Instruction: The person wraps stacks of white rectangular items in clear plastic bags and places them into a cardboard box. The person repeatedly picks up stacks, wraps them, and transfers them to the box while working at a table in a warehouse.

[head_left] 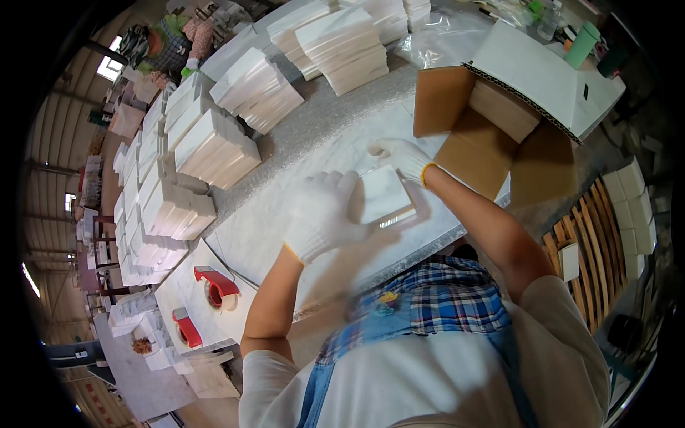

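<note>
I'm seeing the left hand [322, 214] open beside a low tile stack [384, 194], the right hand [404, 158] unclear in grip; the carton [531, 80] is gaping, other stacks [342, 53] are standing unboxed.

No words or numbers can be read. At the lower left of the frame, a pale label [81, 354] on a dark object [58, 354] and marks on a reddish panel [97, 404] are too small.
</note>
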Demonstrator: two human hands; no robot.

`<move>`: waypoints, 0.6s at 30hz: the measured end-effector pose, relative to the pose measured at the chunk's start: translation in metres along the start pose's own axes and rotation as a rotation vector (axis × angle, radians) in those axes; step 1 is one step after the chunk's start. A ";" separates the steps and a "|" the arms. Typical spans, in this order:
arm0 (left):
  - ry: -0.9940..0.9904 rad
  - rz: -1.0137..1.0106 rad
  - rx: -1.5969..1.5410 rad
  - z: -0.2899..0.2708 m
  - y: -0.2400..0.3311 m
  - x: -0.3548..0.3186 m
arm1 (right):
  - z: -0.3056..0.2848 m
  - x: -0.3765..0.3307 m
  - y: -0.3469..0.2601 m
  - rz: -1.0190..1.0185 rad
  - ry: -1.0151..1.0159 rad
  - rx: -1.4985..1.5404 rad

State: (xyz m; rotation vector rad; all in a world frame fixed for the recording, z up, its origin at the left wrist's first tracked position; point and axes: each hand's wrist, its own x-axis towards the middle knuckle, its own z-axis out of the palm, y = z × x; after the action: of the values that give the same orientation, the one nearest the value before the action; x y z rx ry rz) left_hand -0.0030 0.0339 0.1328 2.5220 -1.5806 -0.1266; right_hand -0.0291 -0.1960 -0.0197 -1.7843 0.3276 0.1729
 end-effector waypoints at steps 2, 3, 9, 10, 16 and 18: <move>-0.045 -0.024 0.058 0.003 0.007 -0.001 | -0.001 -0.001 -0.003 0.031 -0.025 0.028; -0.040 -0.028 0.057 0.007 0.009 -0.001 | -0.001 0.002 0.001 0.024 -0.031 0.057; -0.055 -0.078 0.045 0.011 0.013 -0.007 | -0.002 -0.004 -0.007 -0.009 -0.014 -0.008; -0.081 -0.092 0.037 0.009 0.014 -0.007 | -0.003 -0.005 -0.009 -0.014 -0.013 -0.020; 0.227 -0.604 -0.420 0.024 -0.033 -0.009 | -0.007 -0.014 -0.035 -0.153 0.129 0.299; 0.191 -0.697 -0.717 0.037 -0.053 -0.009 | -0.010 -0.016 -0.045 -0.273 0.134 0.240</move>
State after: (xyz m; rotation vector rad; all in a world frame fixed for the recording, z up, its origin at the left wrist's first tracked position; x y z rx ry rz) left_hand 0.0346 0.0614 0.0870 2.2550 -0.4019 -0.4268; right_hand -0.0308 -0.1943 0.0293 -1.5860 0.1881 -0.1736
